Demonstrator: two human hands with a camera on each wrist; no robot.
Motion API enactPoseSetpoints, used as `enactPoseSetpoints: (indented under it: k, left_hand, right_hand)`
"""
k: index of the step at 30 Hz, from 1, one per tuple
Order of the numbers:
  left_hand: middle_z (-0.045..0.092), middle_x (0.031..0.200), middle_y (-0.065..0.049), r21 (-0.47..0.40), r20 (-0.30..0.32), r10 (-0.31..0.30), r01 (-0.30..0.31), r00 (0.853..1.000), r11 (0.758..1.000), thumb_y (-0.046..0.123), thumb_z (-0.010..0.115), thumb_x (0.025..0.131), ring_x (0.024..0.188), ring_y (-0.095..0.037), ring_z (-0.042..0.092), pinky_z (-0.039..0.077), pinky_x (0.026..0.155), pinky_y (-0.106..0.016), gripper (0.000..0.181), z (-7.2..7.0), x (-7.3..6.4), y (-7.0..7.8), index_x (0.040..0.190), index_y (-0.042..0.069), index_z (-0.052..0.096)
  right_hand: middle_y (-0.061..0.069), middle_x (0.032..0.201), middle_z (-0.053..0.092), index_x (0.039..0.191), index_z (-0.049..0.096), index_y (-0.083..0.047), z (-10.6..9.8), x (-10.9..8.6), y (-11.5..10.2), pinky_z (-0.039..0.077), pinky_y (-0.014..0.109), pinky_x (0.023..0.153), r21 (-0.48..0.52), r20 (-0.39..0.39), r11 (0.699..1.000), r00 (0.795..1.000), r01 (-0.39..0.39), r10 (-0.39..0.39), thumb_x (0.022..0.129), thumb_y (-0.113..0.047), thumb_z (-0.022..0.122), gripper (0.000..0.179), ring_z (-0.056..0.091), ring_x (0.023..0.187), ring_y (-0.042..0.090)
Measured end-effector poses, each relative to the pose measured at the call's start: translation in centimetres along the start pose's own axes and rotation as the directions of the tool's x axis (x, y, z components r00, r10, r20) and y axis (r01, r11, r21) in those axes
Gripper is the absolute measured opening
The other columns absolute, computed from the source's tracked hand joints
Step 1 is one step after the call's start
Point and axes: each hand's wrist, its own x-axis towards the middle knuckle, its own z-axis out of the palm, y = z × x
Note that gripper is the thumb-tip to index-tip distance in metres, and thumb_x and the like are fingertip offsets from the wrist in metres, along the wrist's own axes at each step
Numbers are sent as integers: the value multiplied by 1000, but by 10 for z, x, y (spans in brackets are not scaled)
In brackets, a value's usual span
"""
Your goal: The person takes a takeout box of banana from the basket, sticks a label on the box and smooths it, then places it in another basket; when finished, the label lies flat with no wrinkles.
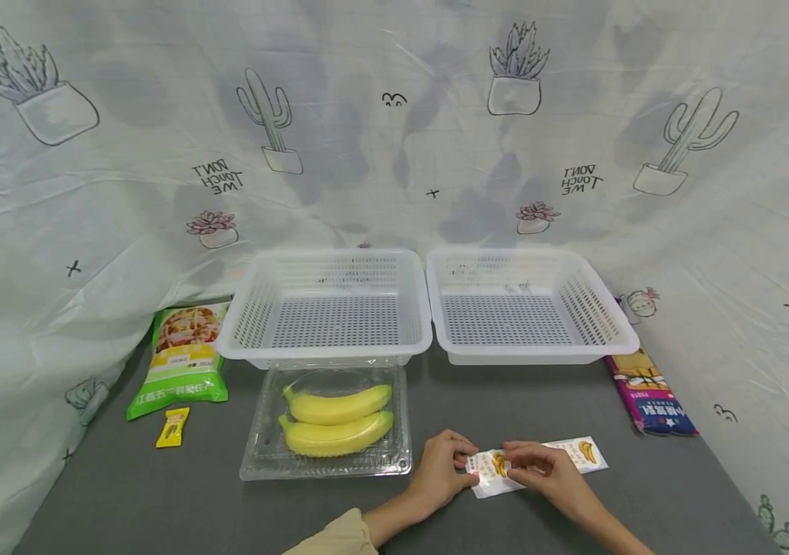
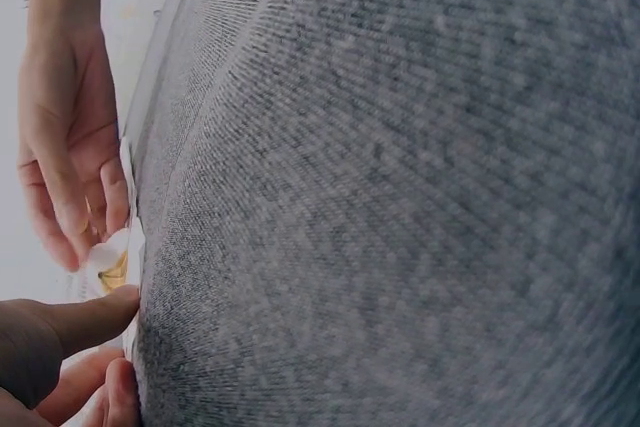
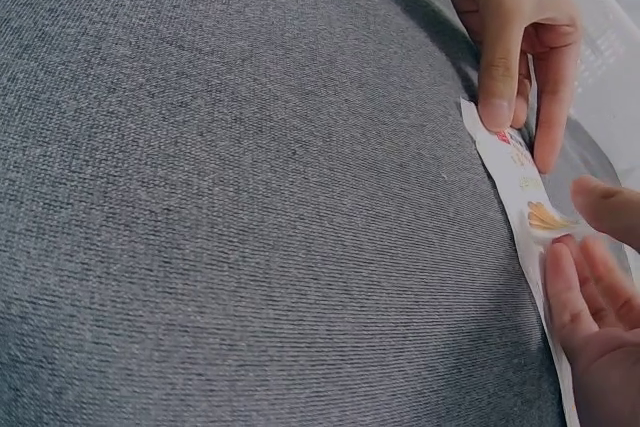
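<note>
A white strip of paper labels [image 1: 490, 484] printed with bananas lies across the dark cloth. Its left end is held by my left hand [image 1: 439, 472], the thumb pressing close to the edge. Around the middle of the strip, my right hand [image 1: 552, 476] has its thumb and fingers at a banana print, pinching the raised white material there. In the right wrist view that banana print [image 3: 545, 217] rises toward the right fingertips. To the left, a clear plastic clamshell box [image 1: 256, 455] holds two yellow bananas [image 1: 339, 435].
Two white perforated baskets, a left one [image 1: 325, 353] and a right one [image 1: 540, 354], stand side by side at the back. A green food bag [image 1: 179, 378] and a small yellow packet [image 1: 172, 428] lie at left. A purple pasta bag [image 1: 651, 393] lies at right.
</note>
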Motion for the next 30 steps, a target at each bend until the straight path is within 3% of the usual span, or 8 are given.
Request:
enactPoseSetpoints:
  k: [3,10,15,18,22,25,30]
  left_hand:
    - [61,90,-3,2,3,-14,14,1000,1000,-7,84,63,72,-3,56,50,64,-14,29,1,1,-1,90,-3,73]
    - [61,91,-2,3,2,-27,27,1000,1000,-6,83,65,73,-2,56,50,65,-14,28,0,0,-1,91,-2,73]
    - [61,91,-2,12,1,-20,20,1000,1000,-6,83,65,73,-3,56,50,65,-15,28,0,0,0,91,-2,73]
    - [61,92,-3,14,-3,-14,14,1000,1000,-6,83,65,74,-4,56,50,65,-15,29,1,0,0,92,-3,73]
    - [61,92,-2,28,-6,-12,12,1000,1000,-5,84,64,73,-3,54,49,65,-14,30,2,0,0,91,-3,74]
    - [61,92,-2,44,-6,-7,7,1000,999,-3,85,64,73,-2,54,48,64,-13,30,3,1,-1,92,-2,74]
    - [61,93,-3,62,18,1,-2,1000,998,3,88,62,71,-2,54,47,64,-13,46,0,1,1,104,1,70]
  right_hand:
    - [27,105,66,99,69,9,-1,0,1,53,20,73,-78,6,997,1000,-24,24,88,0,66,14,60,98,-2]
    - [18,91,69,99,69,9,6,1,-2,54,21,65,-164,-60,986,998,-35,26,84,-2,71,18,63,80,3]
    - [14,95,69,96,71,2,17,-4,-7,56,24,68,-142,-139,988,987,59,-79,78,2,76,19,66,83,9]
    - [11,97,69,96,70,4,21,-7,-10,56,24,69,-59,-162,993,981,101,-110,78,5,74,19,66,86,8]
    - [3,95,70,97,67,10,21,-8,-14,55,21,70,72,-240,996,970,60,-41,79,10,71,18,66,86,7]
    - [-1,93,70,97,66,13,20,-7,-16,53,19,71,114,-293,993,956,15,19,78,12,71,20,65,84,6]
    - [-3,94,68,101,61,18,19,-7,-13,51,17,66,201,-262,975,955,-90,142,79,11,70,26,63,81,3]
